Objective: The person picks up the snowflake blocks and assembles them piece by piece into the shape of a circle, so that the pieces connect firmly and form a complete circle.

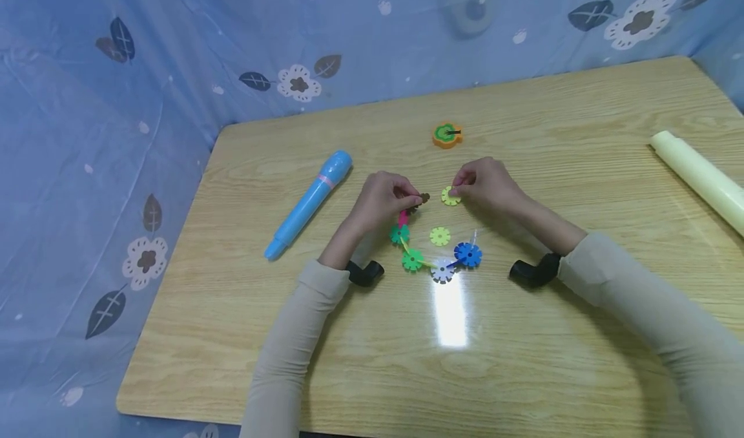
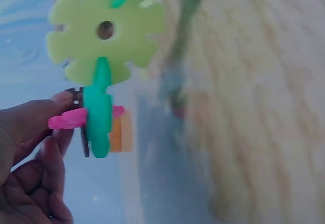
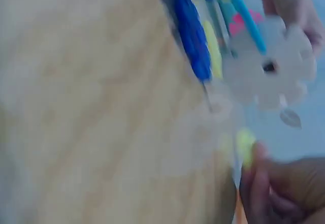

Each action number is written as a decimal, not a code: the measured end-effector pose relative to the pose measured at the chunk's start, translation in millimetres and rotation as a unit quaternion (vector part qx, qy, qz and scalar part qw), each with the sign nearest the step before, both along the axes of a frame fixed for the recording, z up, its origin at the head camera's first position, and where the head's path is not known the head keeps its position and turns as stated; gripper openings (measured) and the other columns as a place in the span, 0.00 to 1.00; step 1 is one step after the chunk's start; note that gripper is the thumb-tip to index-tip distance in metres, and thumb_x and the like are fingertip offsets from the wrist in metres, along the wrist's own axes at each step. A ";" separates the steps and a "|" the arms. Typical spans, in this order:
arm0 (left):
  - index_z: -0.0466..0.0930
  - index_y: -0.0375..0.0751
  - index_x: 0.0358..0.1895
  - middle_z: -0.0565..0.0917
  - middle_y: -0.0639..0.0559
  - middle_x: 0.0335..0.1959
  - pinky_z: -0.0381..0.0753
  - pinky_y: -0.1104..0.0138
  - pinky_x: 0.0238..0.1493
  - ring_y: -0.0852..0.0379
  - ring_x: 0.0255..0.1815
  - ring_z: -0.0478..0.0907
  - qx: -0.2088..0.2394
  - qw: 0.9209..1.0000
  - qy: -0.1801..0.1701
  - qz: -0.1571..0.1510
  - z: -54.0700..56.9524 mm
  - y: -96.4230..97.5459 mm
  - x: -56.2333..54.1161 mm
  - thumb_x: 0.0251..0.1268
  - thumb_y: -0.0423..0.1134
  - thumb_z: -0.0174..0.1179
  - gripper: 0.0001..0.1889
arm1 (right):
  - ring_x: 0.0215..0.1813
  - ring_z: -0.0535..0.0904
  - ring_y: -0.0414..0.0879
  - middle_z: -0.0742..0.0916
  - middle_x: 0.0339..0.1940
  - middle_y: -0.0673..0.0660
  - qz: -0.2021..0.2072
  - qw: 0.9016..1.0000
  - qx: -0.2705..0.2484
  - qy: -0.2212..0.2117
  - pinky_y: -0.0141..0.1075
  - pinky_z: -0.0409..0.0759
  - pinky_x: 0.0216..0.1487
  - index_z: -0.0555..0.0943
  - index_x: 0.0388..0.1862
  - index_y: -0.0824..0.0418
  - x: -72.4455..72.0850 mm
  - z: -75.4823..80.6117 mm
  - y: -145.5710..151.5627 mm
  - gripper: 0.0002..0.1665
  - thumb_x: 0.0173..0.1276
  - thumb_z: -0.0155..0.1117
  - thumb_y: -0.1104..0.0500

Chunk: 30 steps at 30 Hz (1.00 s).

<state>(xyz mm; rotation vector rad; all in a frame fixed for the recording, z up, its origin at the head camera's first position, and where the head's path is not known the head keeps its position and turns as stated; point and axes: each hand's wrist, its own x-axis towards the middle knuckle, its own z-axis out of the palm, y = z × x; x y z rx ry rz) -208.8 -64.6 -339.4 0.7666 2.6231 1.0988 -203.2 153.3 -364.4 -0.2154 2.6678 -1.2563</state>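
My left hand (image 1: 383, 199) pinches a brown notched disc (image 1: 425, 198) between thumb and fingers. It joins a pink disc (image 1: 403, 218) at one end of a curved chain on the table. Along the chain come two green discs (image 1: 413, 260), a pale whitish disc (image 1: 443, 271), a blue disc (image 1: 468, 255) and a clear upright piece (image 1: 474, 236), with edge-on yellow and blue pieces between. Across a small gap, my right hand (image 1: 488, 181) pinches a yellow-green disc (image 1: 448, 197) by its edge. A loose yellow-green disc (image 1: 440, 236) lies inside the curve.
An orange-rimmed tree toy (image 1: 446, 135) lies beyond the hands. To the left rests a blue tube-shaped object (image 1: 310, 202); a pale yellow roll (image 1: 700, 178) lies at the right. Black wrist devices (image 1: 365, 274) sit beside the chain. Patterned blue cloth (image 1: 349, 37) borders the wooden table (image 1: 232, 334).
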 end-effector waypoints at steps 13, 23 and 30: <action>0.86 0.41 0.30 0.86 0.53 0.26 0.72 0.74 0.28 0.65 0.24 0.78 -0.002 0.998 0.064 0.001 -2.7 3.6 1.4 0.55 0.39 0.65 0.06 | 0.31 0.79 0.41 0.84 0.26 0.50 -0.015 0.986 -0.121 -0.118 0.29 0.79 0.37 0.77 0.43 0.72 0.1 14.4 -3.9 0.14 0.65 0.58 0.62; 0.86 0.41 0.29 0.86 0.53 0.25 0.71 0.74 0.29 0.65 0.24 0.79 0.007 0.996 0.085 0.002 -3.0 3.6 3.4 0.55 0.39 0.65 0.05 | 0.31 0.79 0.41 0.83 0.26 0.51 -0.021 0.986 -0.124 -0.110 0.29 0.79 0.37 0.76 0.42 0.74 1.4 17.7 -5.5 0.13 0.65 0.58 0.64; 0.86 0.41 0.29 0.86 0.53 0.25 0.72 0.73 0.31 0.65 0.25 0.80 0.016 0.995 0.093 0.006 -4.4 4.4 3.4 0.55 0.39 0.65 0.05 | 0.29 0.79 0.40 0.82 0.24 0.51 -0.050 0.982 -0.142 -0.114 0.28 0.79 0.36 0.76 0.40 0.74 5.2 20.1 -12.0 0.12 0.65 0.58 0.63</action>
